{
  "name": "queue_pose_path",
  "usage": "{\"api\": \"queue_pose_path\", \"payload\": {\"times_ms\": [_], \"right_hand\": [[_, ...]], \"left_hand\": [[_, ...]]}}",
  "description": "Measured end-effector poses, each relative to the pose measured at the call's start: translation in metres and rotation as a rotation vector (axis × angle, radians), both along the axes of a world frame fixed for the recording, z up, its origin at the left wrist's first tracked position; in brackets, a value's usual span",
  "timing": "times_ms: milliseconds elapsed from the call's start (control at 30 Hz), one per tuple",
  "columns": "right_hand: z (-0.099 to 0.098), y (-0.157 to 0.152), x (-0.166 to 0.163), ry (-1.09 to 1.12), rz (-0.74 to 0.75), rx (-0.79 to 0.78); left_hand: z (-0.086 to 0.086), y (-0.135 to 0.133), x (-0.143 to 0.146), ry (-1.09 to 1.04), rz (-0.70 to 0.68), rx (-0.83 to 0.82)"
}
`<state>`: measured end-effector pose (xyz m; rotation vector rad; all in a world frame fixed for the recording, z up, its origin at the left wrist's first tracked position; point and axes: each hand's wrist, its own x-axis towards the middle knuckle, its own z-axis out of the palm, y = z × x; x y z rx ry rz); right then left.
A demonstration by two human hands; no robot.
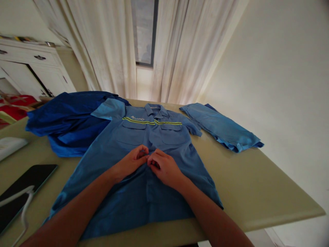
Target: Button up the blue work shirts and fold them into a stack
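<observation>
A blue short-sleeved work shirt (172, 171) lies spread front side up, its collar at the far end. Yellow stripes and white letters cross its chest above two flap pockets. My left hand (133, 159) and my right hand (163, 166) meet at the front placket, a little below the pockets. Fingers of both hands are pinched together on the placket's edge, their tips almost touching. Whether a button sits between them is hidden by the fingers.
Darker blue clothing (74, 120) is heaped at the left, under the shirt's sleeve. Folded blue garments (223, 127) lie at the table's (246, 185) right edge. A black tablet-like device (28, 185), a white cable (24, 212) and a white object (11, 145) are at left.
</observation>
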<state>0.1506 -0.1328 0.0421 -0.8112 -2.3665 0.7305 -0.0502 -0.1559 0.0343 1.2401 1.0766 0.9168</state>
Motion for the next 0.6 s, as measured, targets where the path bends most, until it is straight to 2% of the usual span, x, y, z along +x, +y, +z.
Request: {"api": "queue_pose_path", "payload": {"times_ms": [100,200,267,433,500,600], "right_hand": [[0.003,0.008,0.005,0.068,0.053,-0.096],[0.005,0.017,0.010,0.153,-0.094,-0.198],[0.005,0.021,0.012,0.157,-0.203,-0.184],[-0.001,0.017,0.008,-0.026,-0.289,-0.145],[-0.003,0.014,0.005,-0.133,-0.322,-0.131],[-0.004,0.011,0.001,-0.237,-0.381,-0.077]], "left_hand": [[-0.001,0.001,-0.004,0.224,0.022,0.107],[0.000,-0.003,-0.003,0.573,0.129,0.327],[0.003,-0.009,0.000,0.702,0.109,0.403],[0.009,-0.018,0.007,0.777,-0.133,0.321],[0.008,-0.016,0.005,0.788,-0.100,0.332],[-0.003,-0.007,0.000,0.854,0.076,0.437]]}}
